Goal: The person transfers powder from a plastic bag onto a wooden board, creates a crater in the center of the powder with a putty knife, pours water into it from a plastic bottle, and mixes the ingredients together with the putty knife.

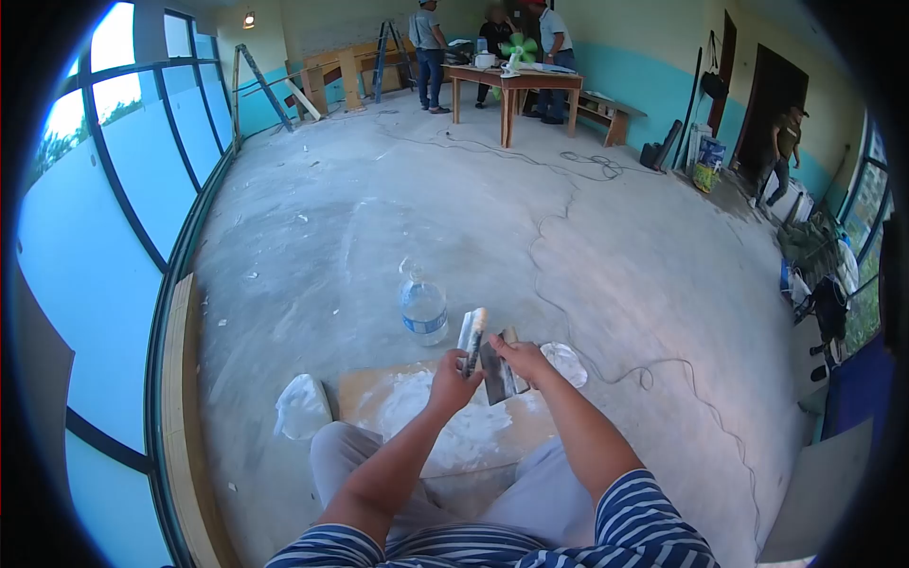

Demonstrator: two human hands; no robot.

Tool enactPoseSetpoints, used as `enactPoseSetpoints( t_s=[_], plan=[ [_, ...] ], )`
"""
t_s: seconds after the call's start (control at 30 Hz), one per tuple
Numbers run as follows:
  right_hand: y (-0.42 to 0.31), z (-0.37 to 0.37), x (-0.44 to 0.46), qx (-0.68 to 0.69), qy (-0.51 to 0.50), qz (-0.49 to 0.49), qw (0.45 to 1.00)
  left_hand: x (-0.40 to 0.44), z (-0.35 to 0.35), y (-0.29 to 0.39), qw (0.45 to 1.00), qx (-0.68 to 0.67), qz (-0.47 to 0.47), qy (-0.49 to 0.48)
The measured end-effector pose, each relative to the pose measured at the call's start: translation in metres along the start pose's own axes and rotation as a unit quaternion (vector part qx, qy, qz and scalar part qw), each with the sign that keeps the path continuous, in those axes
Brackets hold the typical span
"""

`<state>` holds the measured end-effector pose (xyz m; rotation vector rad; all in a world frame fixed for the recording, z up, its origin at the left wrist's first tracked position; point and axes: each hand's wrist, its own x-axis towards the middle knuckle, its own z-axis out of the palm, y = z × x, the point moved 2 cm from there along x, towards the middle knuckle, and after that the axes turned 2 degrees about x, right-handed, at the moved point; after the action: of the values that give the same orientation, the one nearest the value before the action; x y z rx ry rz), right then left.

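On a bare concrete floor (454,208) inside a room with turquoise-and-cream walls (644,80), a person in a striped shirt (649,525) grips a putty knife (472,325) in the left hand (455,382) and a broad metal scraper (495,380) in the right hand (523,362), fingers wrapped firmly on both. The tools are held close together above a board (356,382) smeared with white material. Nearby stands a clear plastic bottle (423,305), its blue label's lettering illegible; beyond, people (429,52) gather around a wooden table (545,82).

two hands (454,383) (521,362), two scrapers (471,329) (496,375), one plastic bottle (424,324), one wooden table (521,82), four other people (430,57) (494,34) (555,43) (784,147)
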<state>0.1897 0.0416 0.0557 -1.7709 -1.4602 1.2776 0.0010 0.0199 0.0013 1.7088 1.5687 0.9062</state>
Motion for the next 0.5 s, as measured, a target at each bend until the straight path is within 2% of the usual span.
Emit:
enactPoseSetpoints(
  t_s=[0.07,0.1,0.17,0.2,0.3,0.37,0.4,0.43,0.47,0.5],
  plan=[
    [-0.010,-0.003,0.007,0.057,0.003,-0.025,0.998,0.007,0.001,0.026,0.988,0.064,0.136,0.025],
    [0.006,0.024,-0.043,0.016,0.012,-0.006,1.000,-0.059,-0.014,0.029,0.994,0.043,0.094,-0.038],
    [0.001,0.023,-0.026,-0.059,0.068,-0.049,0.995,-0.054,-0.032,0.046,0.990,0.019,0.081,-0.113],
    [0.008,0.023,-0.028,-0.070,0.072,-0.021,0.995,-0.059,-0.037,0.040,0.986,0.007,0.053,-0.160],
    [0.033,0.007,-0.009,-0.124,0.094,-0.018,0.988,-0.038,-0.062,-0.016,0.989,0.022,0.086,-0.118],
    [0.032,0.000,-0.008,-0.147,0.101,0.008,0.984,-0.030,-0.124,-0.057,0.995,0.058,0.018,-0.083],
    [0.037,-0.006,-0.006,-0.155,0.112,0.006,0.981,-0.036,-0.163,-0.061,0.996,0.063,-0.054,-0.043],
    [0.041,-0.013,-0.003,-0.163,0.126,0.003,0.979,-0.030,-0.186,-0.115,0.996,0.049,-0.074,0.007],
    [0.047,-0.022,0.002,-0.160,0.145,0.001,0.977,-0.041,-0.214,-0.122,0.990,0.004,-0.137,0.044],
    [0.051,-0.030,0.005,-0.155,0.163,0.000,0.974,-0.044,-0.230,-0.171,0.985,0.006,-0.155,0.073]
  ],
)
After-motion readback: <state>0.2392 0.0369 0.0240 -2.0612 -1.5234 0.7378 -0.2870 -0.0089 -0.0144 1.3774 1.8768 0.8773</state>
